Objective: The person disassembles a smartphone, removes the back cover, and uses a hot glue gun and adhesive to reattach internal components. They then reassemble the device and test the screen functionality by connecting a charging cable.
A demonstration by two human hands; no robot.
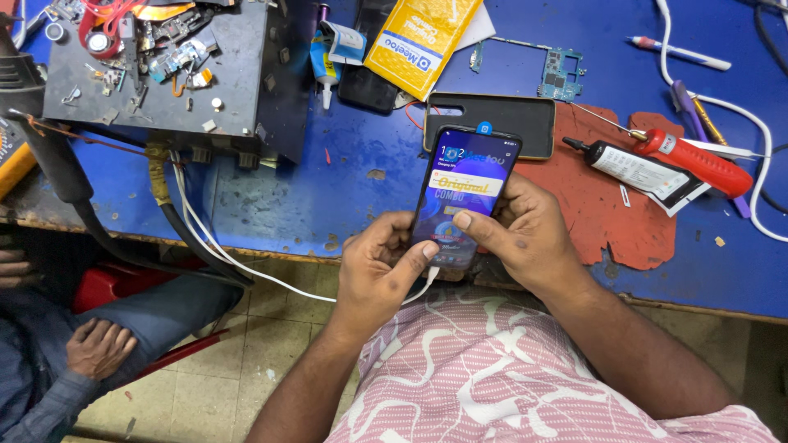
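A cluttered blue surface (pixel 328 197) fills the far half of the scene, tiled floor below its near edge. Both hands hold a lit phone (pixel 465 197) over that edge: the left hand (pixel 379 264) wraps its left side, the right hand (pixel 519 234) its right, thumb on the screen. Each grip is closed on the phone. A white cable (pixel 246 267) runs from the phone's near end leftwards to the dark box (pixel 164 74). A tug could strain the plug, since the cable hangs slack off the edge. The phone could slip to the floor. A second phone (pixel 492 121) lies just beyond, a glue tube (pixel 632 168) and red tool (pixel 698 160) right. Another person's hand (pixel 100 346) rests at near left.
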